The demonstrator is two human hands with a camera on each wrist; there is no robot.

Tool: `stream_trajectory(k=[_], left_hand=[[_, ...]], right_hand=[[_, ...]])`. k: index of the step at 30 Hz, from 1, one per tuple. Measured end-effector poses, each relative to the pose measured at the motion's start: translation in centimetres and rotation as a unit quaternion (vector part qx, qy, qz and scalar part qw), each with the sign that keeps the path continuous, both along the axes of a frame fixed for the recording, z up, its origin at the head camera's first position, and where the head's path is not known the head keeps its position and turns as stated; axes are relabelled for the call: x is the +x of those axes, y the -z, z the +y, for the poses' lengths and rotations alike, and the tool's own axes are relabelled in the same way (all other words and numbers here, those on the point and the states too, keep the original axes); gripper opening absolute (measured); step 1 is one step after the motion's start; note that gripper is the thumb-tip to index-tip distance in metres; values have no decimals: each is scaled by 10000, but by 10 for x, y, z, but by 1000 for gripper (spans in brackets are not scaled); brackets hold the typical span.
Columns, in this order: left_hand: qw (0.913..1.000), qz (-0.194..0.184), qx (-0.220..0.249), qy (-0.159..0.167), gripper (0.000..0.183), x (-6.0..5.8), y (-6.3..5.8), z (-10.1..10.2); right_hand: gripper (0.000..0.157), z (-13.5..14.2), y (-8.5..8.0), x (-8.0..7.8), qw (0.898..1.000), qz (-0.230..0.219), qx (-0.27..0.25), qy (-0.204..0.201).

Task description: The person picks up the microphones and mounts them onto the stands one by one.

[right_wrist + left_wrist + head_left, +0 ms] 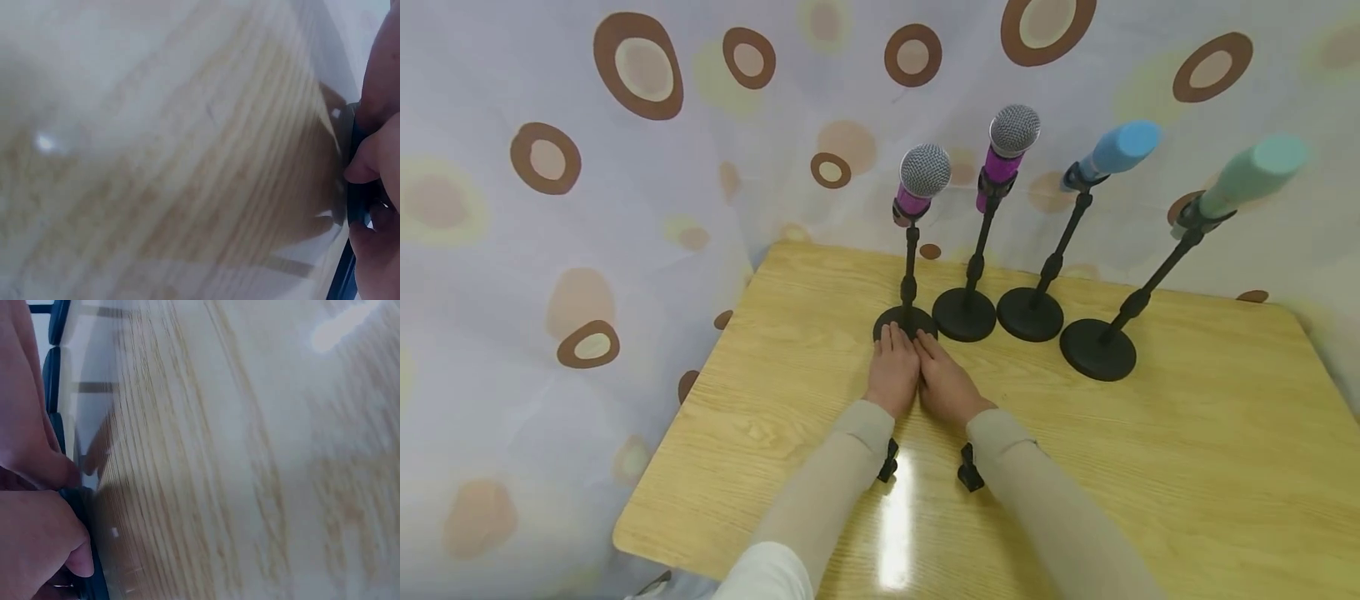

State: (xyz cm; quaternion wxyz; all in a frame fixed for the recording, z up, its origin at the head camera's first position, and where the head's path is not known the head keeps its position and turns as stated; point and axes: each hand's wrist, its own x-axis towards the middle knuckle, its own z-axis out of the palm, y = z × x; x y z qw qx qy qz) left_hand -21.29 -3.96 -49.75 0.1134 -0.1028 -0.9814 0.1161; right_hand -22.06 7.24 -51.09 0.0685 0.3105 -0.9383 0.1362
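Observation:
Both hands meet at the front of the leftmost tabletop microphone stand [910, 287], whose round black base is partly hidden under them. My left hand [893, 371] lies with its fingers over the base top. In the left wrist view its thumb [78, 556] bears on the base rim. Beside it, my right hand [946, 383] grips the same base from the right, its thumb on the rim [355, 200] in the right wrist view. A purple microphone [923, 175] with a silver mesh head is clipped on this stand.
To the right stand another purple microphone [1011, 137], a blue-topped one [1123, 147] and a green-topped one [1251, 175], each on a black round-based stand. The wooden table [760, 417] backs onto a patterned cloth [647, 217].

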Motion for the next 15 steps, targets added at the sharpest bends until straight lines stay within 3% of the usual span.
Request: stream_trajectory(k=[4,8,12,15], left_hand=[[9995,-300,15,47,42,-5,3,0],[9996,-276,39,84,43,-8,5,-1],[9990,-389,152,150,45,-6,8,-3],[9962,-661,488,286,47,-5,12,-11]], right_hand=[[47,0,-1,-2,9999,41,157,0],[49,-1,0,-3,9993,3,361,89],[49,-2,1,0,9991,-254,297,137],[48,2,1,7,9972,-743,-10,107]])
